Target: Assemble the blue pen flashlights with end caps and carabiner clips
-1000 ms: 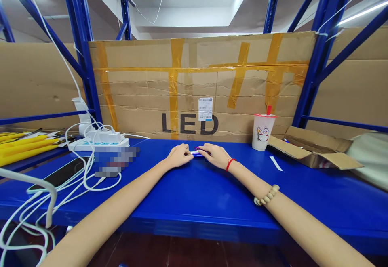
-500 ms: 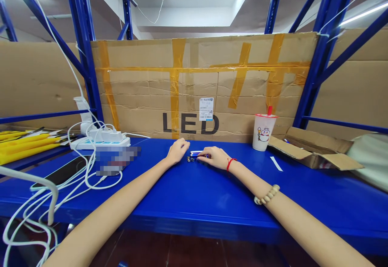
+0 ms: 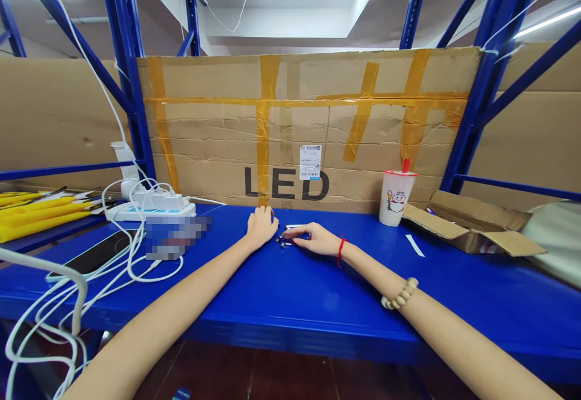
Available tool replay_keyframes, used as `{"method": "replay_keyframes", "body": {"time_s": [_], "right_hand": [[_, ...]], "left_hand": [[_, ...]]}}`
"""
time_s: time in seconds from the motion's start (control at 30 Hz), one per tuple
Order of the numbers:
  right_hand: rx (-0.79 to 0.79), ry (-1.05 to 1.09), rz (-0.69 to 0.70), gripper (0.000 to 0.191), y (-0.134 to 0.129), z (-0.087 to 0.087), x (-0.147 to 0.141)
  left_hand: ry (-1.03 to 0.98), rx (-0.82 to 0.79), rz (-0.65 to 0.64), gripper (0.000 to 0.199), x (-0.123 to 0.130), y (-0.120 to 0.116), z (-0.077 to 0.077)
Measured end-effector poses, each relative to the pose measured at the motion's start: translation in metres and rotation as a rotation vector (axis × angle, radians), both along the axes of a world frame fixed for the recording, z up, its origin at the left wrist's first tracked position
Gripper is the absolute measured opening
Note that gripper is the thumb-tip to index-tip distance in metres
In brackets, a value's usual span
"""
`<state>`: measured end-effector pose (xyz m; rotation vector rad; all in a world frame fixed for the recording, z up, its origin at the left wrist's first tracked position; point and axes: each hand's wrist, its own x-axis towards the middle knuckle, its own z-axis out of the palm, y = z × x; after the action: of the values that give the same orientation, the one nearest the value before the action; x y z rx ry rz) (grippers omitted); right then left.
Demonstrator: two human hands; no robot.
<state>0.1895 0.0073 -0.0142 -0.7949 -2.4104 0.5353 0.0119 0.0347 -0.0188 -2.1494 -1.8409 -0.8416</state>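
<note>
On the blue shelf surface, my left hand rests palm down near the back, its fingers pointing toward the cardboard; what is under them is hidden. To its right, my right hand is curled with thumb and fingertips close together over a little group of small shiny metal parts. Something small and dark shows at its fingertips, too tiny to name. A slim silvery rod lies just behind the right fingers, partly covered by them.
A white cup with a red lid stands at right, beside an open cardboard box and a white strip. At left lie a phone, tangled white cables, a power strip and yellow-handled items.
My left hand has shifted slightly left and turned more palm down. The fingers of my right hand have reached left over the small metal parts, which now sit a little differently.
</note>
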Motion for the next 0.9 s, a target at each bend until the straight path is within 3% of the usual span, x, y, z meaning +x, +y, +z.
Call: {"method": "replay_keyframes", "body": {"time_s": [0.1, 0.33, 0.53, 0.67, 0.77, 0.9], "right_hand": [[0.002, 0.038, -0.011, 0.033, 0.001, 0.000, 0.000], [0.305, -0.170, -0.358, 0.020, 0.005, 0.005, 0.015], [0.315, -0.275, -0.469, 0.019, 0.012, 0.001, 0.023], [0.286, -0.289, -0.483, 0.021, 0.015, -0.001, 0.023], [0.262, -0.305, -0.481, 0.021, 0.016, -0.001, 0.022], [0.264, -0.307, -0.457, 0.020, 0.017, -0.002, 0.023]], "left_hand": [[0.064, -0.079, 0.030, 0.026, -0.003, 0.003, -0.003], [0.004, -0.148, -0.003, 0.032, -0.001, 0.000, 0.000], [-0.042, -0.075, -0.039, 0.039, 0.004, -0.003, 0.005], [0.117, 0.119, -0.285, 0.025, 0.008, -0.011, 0.007], [0.272, 0.143, -0.485, 0.021, 0.013, -0.017, 0.007], [0.284, 0.122, -0.559, 0.021, 0.016, -0.021, 0.007]]}}
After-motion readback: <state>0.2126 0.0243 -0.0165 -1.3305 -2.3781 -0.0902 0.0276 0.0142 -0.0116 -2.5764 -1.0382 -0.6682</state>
